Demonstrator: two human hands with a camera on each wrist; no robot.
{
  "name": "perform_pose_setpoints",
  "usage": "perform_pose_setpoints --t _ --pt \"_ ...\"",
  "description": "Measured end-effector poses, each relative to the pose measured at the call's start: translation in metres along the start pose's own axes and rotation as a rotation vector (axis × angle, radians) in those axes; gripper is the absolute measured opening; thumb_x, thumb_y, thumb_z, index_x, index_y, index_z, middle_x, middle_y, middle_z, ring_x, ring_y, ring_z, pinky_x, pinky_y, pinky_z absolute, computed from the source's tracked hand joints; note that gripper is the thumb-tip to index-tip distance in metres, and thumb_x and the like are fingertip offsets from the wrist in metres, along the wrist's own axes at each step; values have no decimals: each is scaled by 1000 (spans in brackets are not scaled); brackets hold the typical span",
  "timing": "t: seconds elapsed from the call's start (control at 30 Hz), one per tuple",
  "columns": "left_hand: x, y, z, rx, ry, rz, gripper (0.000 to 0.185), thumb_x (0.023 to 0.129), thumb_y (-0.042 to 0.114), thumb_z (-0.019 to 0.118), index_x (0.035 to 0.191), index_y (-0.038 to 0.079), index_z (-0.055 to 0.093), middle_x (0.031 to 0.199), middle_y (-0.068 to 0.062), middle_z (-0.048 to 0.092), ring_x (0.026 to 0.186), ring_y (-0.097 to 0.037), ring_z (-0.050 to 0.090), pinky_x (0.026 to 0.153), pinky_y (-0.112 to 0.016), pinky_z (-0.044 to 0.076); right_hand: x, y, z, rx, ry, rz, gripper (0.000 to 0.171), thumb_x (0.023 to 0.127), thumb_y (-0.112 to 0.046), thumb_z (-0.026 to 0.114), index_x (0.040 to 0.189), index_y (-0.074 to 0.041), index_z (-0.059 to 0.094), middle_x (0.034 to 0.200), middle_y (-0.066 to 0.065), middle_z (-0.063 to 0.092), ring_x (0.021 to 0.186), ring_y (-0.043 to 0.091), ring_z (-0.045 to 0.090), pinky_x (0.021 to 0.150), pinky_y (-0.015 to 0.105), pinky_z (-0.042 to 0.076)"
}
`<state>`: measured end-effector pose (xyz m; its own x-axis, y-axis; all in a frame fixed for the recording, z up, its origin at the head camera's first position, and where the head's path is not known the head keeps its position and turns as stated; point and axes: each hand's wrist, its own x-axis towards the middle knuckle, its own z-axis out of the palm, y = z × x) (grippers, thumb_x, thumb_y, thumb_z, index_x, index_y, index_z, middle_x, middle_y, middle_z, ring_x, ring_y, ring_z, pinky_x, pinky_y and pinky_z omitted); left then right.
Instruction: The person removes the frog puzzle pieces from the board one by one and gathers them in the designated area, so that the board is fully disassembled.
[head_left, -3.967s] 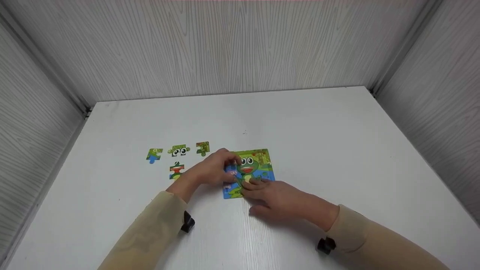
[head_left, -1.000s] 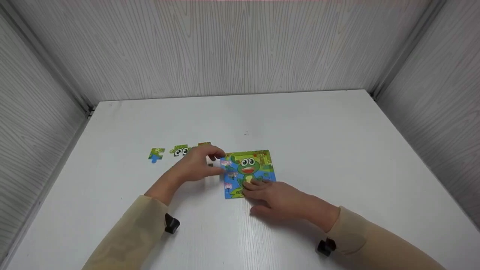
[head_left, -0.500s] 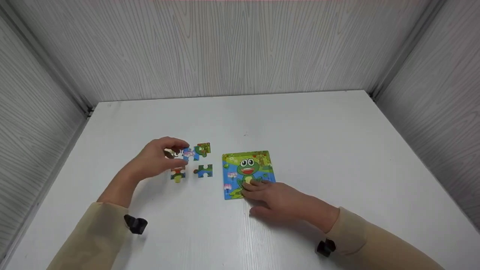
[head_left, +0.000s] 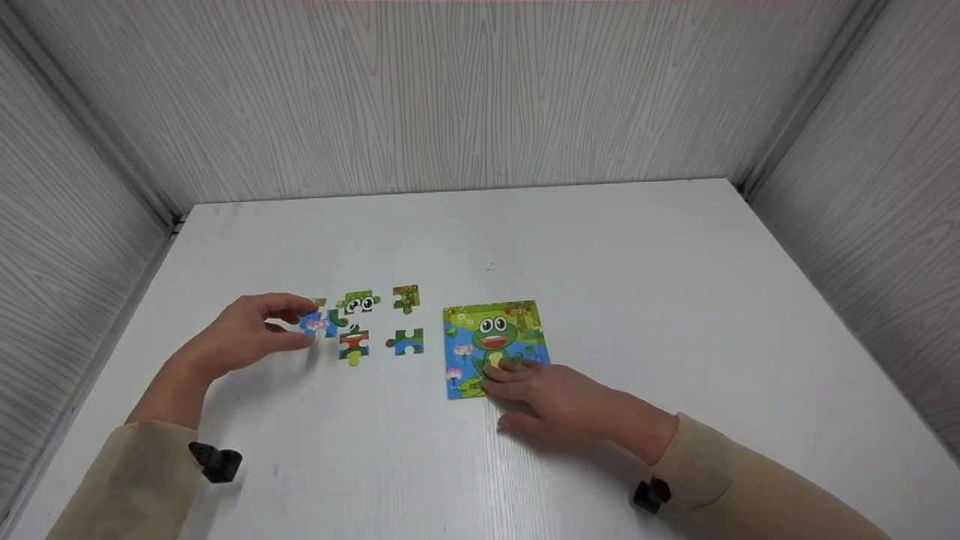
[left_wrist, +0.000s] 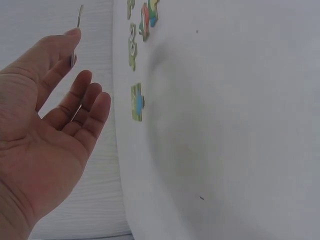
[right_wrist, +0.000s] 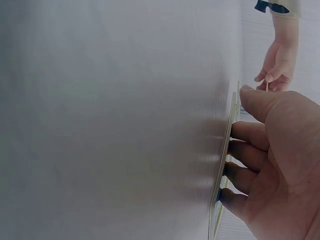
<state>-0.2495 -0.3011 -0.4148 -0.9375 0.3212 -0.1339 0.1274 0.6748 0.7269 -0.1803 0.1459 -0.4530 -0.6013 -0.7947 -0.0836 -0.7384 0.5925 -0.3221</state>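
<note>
1. Pinching a blue puzzle piece (head_left: 318, 324) with pink flowers between thumb and fingertips — left hand (head_left: 244, 334), held just above the white table (head_left: 600, 247), at the left end of the loose pieces. In the left wrist view the piece shows only edge-on at the fingertips (left_wrist: 80, 14); remaining fingers loosely extended.
2. Keep the pinch on the piece's rim, printed face up, and lower it flat to a bare patch — judged best to avoid overlapping a neighbour.
3. Set down apart from the eyes piece (head_left: 359, 302), just to the right, and the red-mouth piece (head_left: 353, 346), below and right; both near enough to be nudged, so release straight up.
4. Further loose pieces: green-and-blue piece (head_left: 406, 342) and leafy green piece (head_left: 406, 297), lying between the cluster and the board; another piece partly hidden behind the held one, showing in the left wrist view as a blue-and-green piece (left_wrist: 136, 102).
5. Frog puzzle board (head_left: 495, 346) — right of the loose pieces, flat on the table. Right hand (head_left: 559, 397) with fingers laid nearly straight on its lower edge, pressing down, curled round nothing. Maintain this pressure to stop the board sliding.
6. Containers: none visible. Board face shows a whole frog picture; whether that is seated pieces or a printed backing cannot be told.
</note>
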Motion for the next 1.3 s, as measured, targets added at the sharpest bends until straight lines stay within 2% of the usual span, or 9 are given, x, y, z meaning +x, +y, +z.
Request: perform_pose_setpoints --t 0.23,0.43,0.6,0.87,1.07,1.3 --pt "-11 -24 -5 25 -7 -77 51 84 31 77 130 18 60 130 -5 57 118 -28 49 89 -40 44 0 1 1 -9 4 -25 58 100 -48 47 149 -18 40 155 1 33 142 23 30 111 43 29" --pt "-17 -37 -5 40 -21 -93 54 81 39 78 128 19 61 129 -9 54 118 -29 47 90 -43 41 0 2 2 10 -9 -4 58 100 -50 46 150 -20 39 155 -1 31 142 23 29 111 44 30" --pt "-19 -47 -1 49 -18 -111 54 80 37 79 128 19 62 127 -10 54 113 -29 47 93 -44 38 -1 1 1 10 -10 1 59 100 -49 47 150 -21 39 156 -2 30 143 22 28 111 44 30" --pt "-18 -52 4 30 7 -129 53 78 39 81 125 21 65 132 -12 47 115 -32 40 94 -47 34 -1 0 0 3 -9 7 59 99 -51 47 150 -21 39 156 -3 31 143 21 28 110 44 31" --pt "-16 -52 6 41 1 -134 52 78 40 80 124 24 65 135 -9 45 120 -33 39 99 -51 33 -2 0 0 -5 4 -2 59 99 -50 46 149 -19 40 155 -1 32 142 23 29 111 44 30" --pt "-15 -52 8 46 0 -139 54 78 44 80 126 24 64 137 -10 43 119 -33 39 98 -52 34 -1 0 0 -12 7 -2 59 99 -49 48 149 -18 41 155 -1 33 142 23 30 111 43 30"
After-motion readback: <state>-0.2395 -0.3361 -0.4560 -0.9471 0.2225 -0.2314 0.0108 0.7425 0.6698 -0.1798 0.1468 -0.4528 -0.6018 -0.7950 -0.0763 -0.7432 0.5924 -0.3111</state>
